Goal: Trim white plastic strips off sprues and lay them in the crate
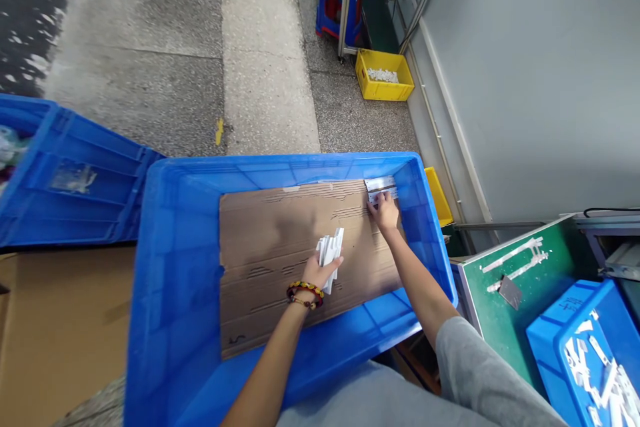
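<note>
My left hand is closed around a bundle of flat white strips, held above the cardboard sheet in the big blue bin. At the bin's far right corner, my right hand has its fingers on a small stack of white and grey strips. Those strips lie side by side on the cardboard. The fingertips are partly hidden, so whether they grip a strip or only press on it does not show.
A blue crate stands left of the bin, above a cardboard box. To the right, a green tabletop carries white pieces and a blue box of white parts. Yellow crates sit along the wall.
</note>
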A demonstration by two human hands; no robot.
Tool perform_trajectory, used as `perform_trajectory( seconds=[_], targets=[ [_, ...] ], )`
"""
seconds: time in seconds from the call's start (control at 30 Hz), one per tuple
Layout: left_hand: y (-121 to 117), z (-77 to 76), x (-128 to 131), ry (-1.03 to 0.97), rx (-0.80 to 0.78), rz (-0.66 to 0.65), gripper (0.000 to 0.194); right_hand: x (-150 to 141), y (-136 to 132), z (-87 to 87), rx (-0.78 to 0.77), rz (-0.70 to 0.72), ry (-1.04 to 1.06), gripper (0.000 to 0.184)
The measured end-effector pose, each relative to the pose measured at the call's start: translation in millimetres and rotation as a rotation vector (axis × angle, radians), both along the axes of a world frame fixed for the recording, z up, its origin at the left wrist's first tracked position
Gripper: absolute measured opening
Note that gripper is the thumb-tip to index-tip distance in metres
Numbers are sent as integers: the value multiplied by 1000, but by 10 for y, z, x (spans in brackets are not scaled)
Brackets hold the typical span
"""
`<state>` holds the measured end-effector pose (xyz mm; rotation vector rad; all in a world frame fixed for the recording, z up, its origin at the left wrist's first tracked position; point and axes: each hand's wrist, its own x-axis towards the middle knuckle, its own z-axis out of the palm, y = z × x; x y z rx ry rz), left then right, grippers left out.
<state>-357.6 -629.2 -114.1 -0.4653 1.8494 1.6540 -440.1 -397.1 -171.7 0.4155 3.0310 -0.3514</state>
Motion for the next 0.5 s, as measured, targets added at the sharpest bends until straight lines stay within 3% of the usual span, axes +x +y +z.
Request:
perform_trajectory(
  seconds=[0.23,0.37,0.43,0.5],
  targets=[
    [29,2,19,-2,13,4,45,-59,14,18,-29,-13,18,23],
    [29,-8,23,9,-12,11,40,-15,8,148,-69,-15,39,27],
    [27,-27,28,5,-42,17,36,70,-58,244,-251,-15,77,32],
    [30,-47,36,-2,-74,19,33,196,-187,324,-546,23,83,37]
  ],
)
